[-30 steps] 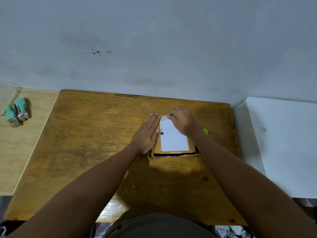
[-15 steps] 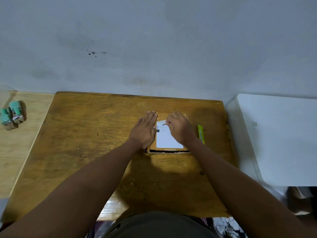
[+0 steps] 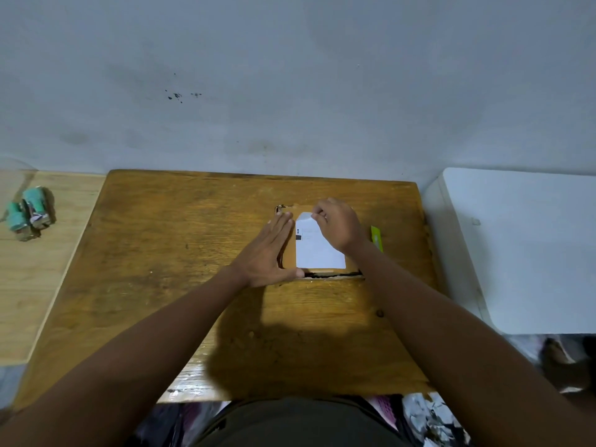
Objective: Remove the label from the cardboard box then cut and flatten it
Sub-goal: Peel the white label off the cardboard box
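Over on the far left, a pair of green cylinders (image 3: 28, 211) sits on the pale side surface (image 3: 48, 285), well apart from the action. Now to the wooden surface (image 3: 161, 253) in the middle, where it's all happening. The left hand (image 3: 269, 253) lies flat, palm down, fingers (image 3: 283, 224) pressed together and stretched out straight, its edge resting along the left side of the cardboard box (image 3: 288, 262), thumb tucked against the box's near corner. The box lies low on the surface, toward the far right of the wood, with a dark gap showing along its near edge. On top of it, the white label (image 3: 317, 253), with a small black mark near its left edge. Its far corner curls up off the cardboard. The right hand (image 3: 338, 225) is bunched over that far end, fingers pinching what looks like the lifted label corner, though the grip itself is small and partly hidden by the knuckles. Just beside the right wrist, a yellow-green tool (image 3: 376, 237) lies on the surface, mostly in view. Far right, a white cabinet top (image 3: 522, 253) stands next to the wood.
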